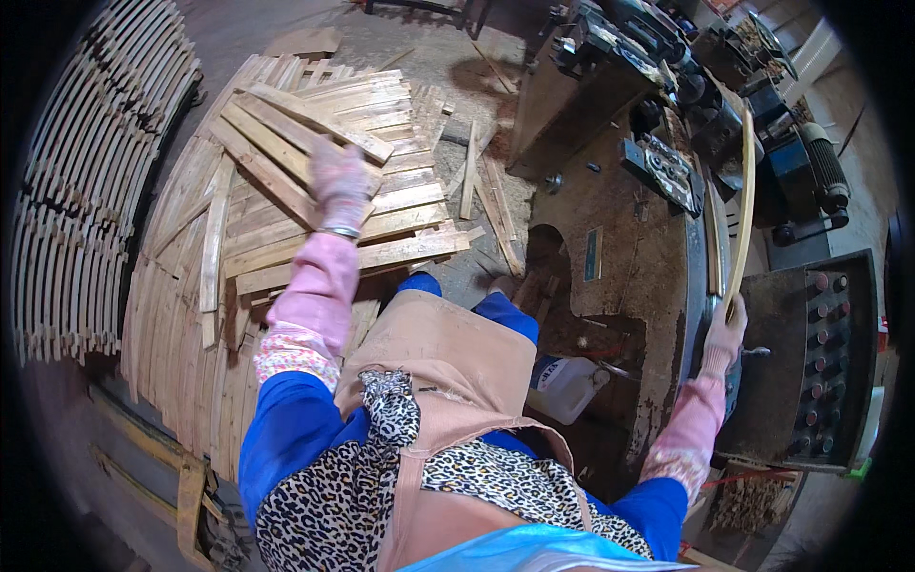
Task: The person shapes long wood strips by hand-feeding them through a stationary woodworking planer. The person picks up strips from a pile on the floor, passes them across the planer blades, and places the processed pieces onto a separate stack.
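Note:
My left hand [340,181], in a pale knitted glove, is over the loose wooden slats [262,157] on top of a large stack of slats [172,315]. Motion blurs its fingers, so I cannot see whether they grip a slat. On the other side, my right hand [724,336], also gloved, is closed around the near end of a long, thin, slightly curved wooden strip [746,200]. That strip points away from me, along the side of a woodworking machine [620,238].
Neat rows of curved slats [86,172] stand at the far left. A control panel with several buttons [810,362] is beside my right hand. A white plastic jug [569,389] sits under the machine. Scrap sticks [491,205] lie on the floor, and a yellow metal frame [186,496] is at lower left.

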The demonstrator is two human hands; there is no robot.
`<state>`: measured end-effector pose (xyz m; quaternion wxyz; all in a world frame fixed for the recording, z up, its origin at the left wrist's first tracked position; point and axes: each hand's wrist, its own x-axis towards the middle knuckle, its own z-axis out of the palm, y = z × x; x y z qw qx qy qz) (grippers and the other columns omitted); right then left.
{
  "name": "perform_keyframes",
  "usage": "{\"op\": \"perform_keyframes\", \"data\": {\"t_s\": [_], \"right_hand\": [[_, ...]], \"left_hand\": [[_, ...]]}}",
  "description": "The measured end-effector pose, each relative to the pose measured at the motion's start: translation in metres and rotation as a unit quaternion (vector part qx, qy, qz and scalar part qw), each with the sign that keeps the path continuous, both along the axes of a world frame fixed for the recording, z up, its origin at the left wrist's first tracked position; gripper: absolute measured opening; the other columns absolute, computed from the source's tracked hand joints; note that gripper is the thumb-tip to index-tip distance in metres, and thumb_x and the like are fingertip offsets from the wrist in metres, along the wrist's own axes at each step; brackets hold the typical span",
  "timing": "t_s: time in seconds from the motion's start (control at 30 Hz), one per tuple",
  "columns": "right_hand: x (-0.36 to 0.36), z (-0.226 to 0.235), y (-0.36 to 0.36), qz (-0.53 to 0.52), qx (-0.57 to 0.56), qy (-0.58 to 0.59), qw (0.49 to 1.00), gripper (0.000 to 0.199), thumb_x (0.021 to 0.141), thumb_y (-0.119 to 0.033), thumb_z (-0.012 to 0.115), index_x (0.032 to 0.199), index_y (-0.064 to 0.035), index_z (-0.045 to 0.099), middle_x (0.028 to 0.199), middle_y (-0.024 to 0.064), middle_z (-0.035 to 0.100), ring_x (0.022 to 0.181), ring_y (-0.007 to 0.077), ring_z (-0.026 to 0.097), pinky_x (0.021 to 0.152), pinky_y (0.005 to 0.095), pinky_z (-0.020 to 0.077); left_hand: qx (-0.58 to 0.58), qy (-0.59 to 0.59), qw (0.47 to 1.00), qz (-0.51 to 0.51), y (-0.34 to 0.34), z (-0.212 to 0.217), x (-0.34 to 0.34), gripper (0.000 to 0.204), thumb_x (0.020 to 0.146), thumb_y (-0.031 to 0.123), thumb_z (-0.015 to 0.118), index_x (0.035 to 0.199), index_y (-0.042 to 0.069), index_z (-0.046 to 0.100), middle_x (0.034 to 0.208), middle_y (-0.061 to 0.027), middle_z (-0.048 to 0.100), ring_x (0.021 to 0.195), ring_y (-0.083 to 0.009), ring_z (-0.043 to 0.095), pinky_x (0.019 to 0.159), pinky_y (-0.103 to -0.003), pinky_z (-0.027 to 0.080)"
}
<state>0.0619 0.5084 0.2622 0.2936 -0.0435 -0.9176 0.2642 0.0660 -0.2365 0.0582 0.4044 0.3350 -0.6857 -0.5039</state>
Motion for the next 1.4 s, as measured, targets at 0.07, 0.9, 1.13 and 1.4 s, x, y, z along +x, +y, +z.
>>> {"op": "perform_keyframes", "data": {"t_s": [0.07, 0.9, 1.13, 1.4], "right_hand": [[0.059, 0.0, 0.003, 0.027, -0.078, -0.022, 0.996, 0.043, 0.099, -0.004, 0.063, 0.14, 0.0043, 0.052, 0.139, 0.0159, 0.057, 0.127, 0.0243, 0.056, 0.112, 0.0361, 0.0424], [-0.012, 0.021, -0.052, -0.171, 0.409, -0.169, 0.88, 0.022, 0.093, -0.026, 0.068, 0.113, -0.0222, 0.076, 0.114, 0.0114, 0.072, 0.107, 0.0311, 0.067, 0.09, 0.0439, 0.0556], [0.056, 0.027, -0.318, 0.355, 0.228, -0.095, 0.901, 0.078, 0.074, -0.032, 0.085, 0.144, -0.0134, 0.055, 0.129, 0.0176, 0.064, 0.118, 0.0376, 0.061, 0.1, 0.0453, 0.0505], [0.179, 0.039, -0.138, 0.035, 0.126, -0.059, 0.99, 0.064, 0.084, -0.013, 0.075, 0.144, -0.0044, 0.054, 0.115, 0.0181, 0.063, 0.108, 0.0339, 0.062, 0.097, 0.042, 0.0499]], "left_hand": [[-0.195, -0.199, 0.937, 0.212, -0.062, -0.016, 0.018, 0.066, 0.095, 0.042, 0.063, 0.15, 0.011, 0.045, 0.148, -0.0203, 0.053, 0.134, -0.0384, 0.053, 0.112, -0.046, 0.042], [0.306, 0.208, 0.923, -0.104, -0.042, 0.027, 0.023, 0.037, 0.089, 0.012, 0.074, 0.122, 0.0, 0.064, 0.106, -0.0067, 0.069, 0.089, -0.0218, 0.065, 0.081, -0.036, 0.054], [0.404, 0.293, 0.827, -0.259, 0.193, 0.162, -0.036, 0.027, 0.091, 0.011, 0.074, 0.116, 0.007, 0.064, 0.09, 0.0009, 0.064, 0.069, -0.0097, 0.058, 0.056, -0.025, 0.046], [0.485, 0.143, 0.656, -0.56, 0.249, 0.166, -0.02, 0.056, 0.097, 0.015, 0.071, 0.143, -0.001, 0.045, 0.105, -0.0076, 0.064, 0.085, -0.0145, 0.064, 0.066, -0.024, 0.053]]}}
